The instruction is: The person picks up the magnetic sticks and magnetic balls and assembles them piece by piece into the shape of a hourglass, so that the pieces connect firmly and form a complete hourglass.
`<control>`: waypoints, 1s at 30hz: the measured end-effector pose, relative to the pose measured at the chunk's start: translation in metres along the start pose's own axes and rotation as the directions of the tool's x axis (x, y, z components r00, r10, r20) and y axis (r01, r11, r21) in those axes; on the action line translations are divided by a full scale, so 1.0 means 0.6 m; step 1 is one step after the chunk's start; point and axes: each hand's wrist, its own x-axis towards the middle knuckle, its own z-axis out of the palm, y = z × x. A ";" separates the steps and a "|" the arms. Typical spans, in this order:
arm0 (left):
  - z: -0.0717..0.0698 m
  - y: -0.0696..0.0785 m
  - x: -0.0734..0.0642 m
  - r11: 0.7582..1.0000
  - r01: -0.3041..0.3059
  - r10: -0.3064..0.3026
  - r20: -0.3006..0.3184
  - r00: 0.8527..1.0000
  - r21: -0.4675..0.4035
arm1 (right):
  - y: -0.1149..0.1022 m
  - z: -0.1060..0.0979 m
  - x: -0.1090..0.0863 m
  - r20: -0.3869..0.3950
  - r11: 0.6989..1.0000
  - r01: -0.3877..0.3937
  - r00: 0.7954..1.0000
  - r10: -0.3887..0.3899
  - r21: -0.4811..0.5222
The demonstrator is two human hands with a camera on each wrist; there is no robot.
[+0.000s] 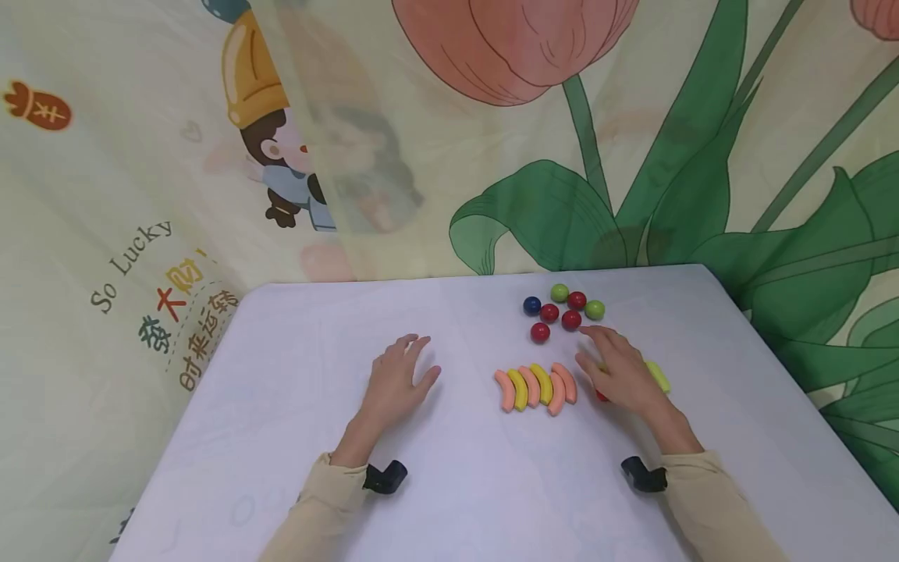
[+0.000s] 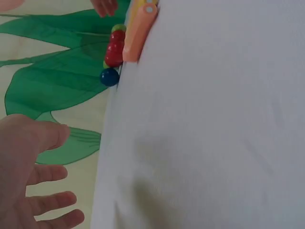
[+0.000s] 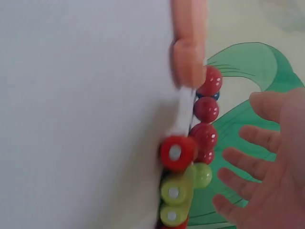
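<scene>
My left hand (image 1: 397, 384) is over the left half of the white table, holding nothing, its fingers apart. My right hand (image 1: 621, 373) is above the right side, also holding nothing, with fingers spread. Beneath it, partly hidden, lie a light-green piece (image 1: 658, 376) and a red piece (image 3: 177, 153); in the right wrist view yellow-green pieces (image 3: 172, 192) show silvery dots on their ends. Left of that hand, curved banana-shaped pieces in pink (image 1: 504, 390) and yellow (image 1: 541, 383) stand side by side in a row.
Behind the row is a loose cluster of shiny balls: several dark red (image 1: 540, 332), two green (image 1: 595, 310) and one blue (image 1: 531, 305). The white tabletop (image 1: 281, 406) ends at a printed curtain (image 1: 421, 195) along the back and left.
</scene>
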 end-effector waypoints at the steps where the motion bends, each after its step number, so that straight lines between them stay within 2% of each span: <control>1: 0.003 0.008 0.002 1.000 0.003 -0.003 0.002 1.000 -0.024 | -0.003 0.001 0.002 0.000 1.000 -0.002 1.000 0.002 0.025; 4: 0.013 0.029 0.007 0.997 0.020 -0.019 0.023 1.000 -0.072 | -0.014 0.007 0.005 0.003 0.996 -0.005 1.000 0.005 0.086; 8: 0.030 0.056 0.014 0.993 0.018 -0.011 0.068 0.998 -0.117 | -0.032 0.018 0.008 0.015 0.989 -0.029 1.000 0.027 0.144; 12: 0.049 0.084 0.018 0.988 -0.003 0.021 0.123 0.992 -0.152 | -0.046 0.028 0.012 0.041 0.976 -0.062 0.998 0.054 0.210; 16: 0.069 0.106 0.018 0.982 -0.029 0.058 0.152 0.987 -0.186 | -0.054 0.032 0.013 0.067 0.960 -0.088 0.995 0.072 0.266; 19: 0.083 0.119 0.017 0.984 -0.048 0.076 0.160 0.984 -0.172 | -0.056 0.034 0.014 0.075 0.951 -0.096 0.994 0.077 0.294; 23: 0.092 0.131 0.016 0.993 -0.074 0.089 0.160 0.983 -0.097 | -0.057 0.037 0.014 0.076 0.942 -0.106 0.993 0.086 0.319; 27: 0.099 0.138 0.014 0.996 -0.075 0.082 0.156 0.984 -0.050 | -0.054 0.041 0.012 0.074 0.939 -0.110 0.993 0.090 0.326; 30: 0.103 0.137 0.014 0.997 -0.063 0.069 0.143 0.987 -0.047 | -0.054 0.042 0.015 0.072 0.941 -0.097 0.994 0.077 0.325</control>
